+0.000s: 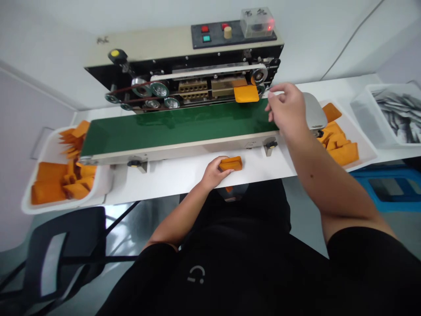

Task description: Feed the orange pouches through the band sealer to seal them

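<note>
My left hand [214, 172] is closed around a few orange pouches [234, 164], held low over the table's front edge. Beyond it stands a band sealing machine [184, 66] with a green conveyor belt [171, 125]. A single orange pouch [246, 94] hangs from the sealer's bands near their right end, above the belt. Just right of that pouch is my right hand [285, 105], with bent fingers apart and nothing visible between them. A gap shows between its fingertips and the pouch.
White bins of orange pouches stand at the left [107, 180] and right [370, 153] of the belt. A clear bin [362, 105] of silvery packets is farther right. The control panel [215, 37] tops the machine. A black chair [69, 245] stands lower left, a blue stool [388, 175] lower right.
</note>
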### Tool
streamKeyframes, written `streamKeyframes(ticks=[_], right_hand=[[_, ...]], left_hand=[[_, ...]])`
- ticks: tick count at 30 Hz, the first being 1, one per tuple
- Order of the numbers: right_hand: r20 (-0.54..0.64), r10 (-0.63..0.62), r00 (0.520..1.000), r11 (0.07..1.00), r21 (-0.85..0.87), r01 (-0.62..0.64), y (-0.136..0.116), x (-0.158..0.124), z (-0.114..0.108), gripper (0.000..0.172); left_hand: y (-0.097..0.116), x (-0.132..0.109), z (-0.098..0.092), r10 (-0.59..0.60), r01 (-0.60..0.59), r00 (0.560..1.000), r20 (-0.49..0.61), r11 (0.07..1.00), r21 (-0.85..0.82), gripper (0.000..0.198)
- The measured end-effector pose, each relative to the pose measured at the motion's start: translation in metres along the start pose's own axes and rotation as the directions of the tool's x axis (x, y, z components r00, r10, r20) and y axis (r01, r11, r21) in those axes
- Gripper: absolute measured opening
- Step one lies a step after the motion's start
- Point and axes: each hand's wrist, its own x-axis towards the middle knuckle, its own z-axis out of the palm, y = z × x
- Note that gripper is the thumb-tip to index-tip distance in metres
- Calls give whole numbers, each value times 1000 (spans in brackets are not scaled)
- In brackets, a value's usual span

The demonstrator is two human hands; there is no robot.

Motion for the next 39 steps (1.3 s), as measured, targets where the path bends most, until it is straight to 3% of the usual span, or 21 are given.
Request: streamKeyframes(ticks=[2, 4, 7, 10, 13, 18, 23, 30, 33, 36, 39], right_hand=[[-32, -197, 980, 980, -23, 197, 14, -43, -3, 14], [39, -329, 944, 936, -117, 331, 36, -90, 1, 14], [247, -340, 907, 909, -163, 385, 77, -144, 21, 23], [340, -275, 899, 930, -143, 338, 113, -164, 43, 43], [344, -175, 922, 959, -151, 238, 133, -164, 57, 42], [347, 30, 937, 998, -61, -9, 141, -161, 58, 35], [303, 162, 939, 981, 57, -188, 140, -163, 56, 26], [252, 59, 966, 990, 110, -89, 123, -163, 47, 21], [140, 50, 989, 984, 162, -73, 106, -159, 29, 21], [-11, 41, 999, 967, 250, -37, 77, -136, 1, 19], [-32, 92, 995, 940, 331, -76, 40, -92, -28, 11]], left_hand=[[2, 0, 0, 2, -2, 1000, -19, 1000, 11, 46], [3, 1, 0, 10, -10, 999, -42, 1000, 11, 38], [3, 0, 1, -20, 17, 999, -50, 998, -54, 33], [2, -2, 2, -112, 109, 992, -62, 993, -50, 42], [2, -2, 2, -125, 127, 989, -84, 992, 21, 55], [6, 2, 2, -81, 81, 995, -51, 997, -3, 70], [5, 3, 3, -84, 83, 996, -23, 995, -51, 65], [3, 2, 3, -83, 83, 996, -12, 996, -11, 57], [3, 2, 2, -71, 71, 997, 15, 997, -17, 53], [4, 3, 1, -69, 69, 997, 30, 998, -3, 47], [3, 4, 2, -79, 79, 996, 31, 997, 5, 46]])
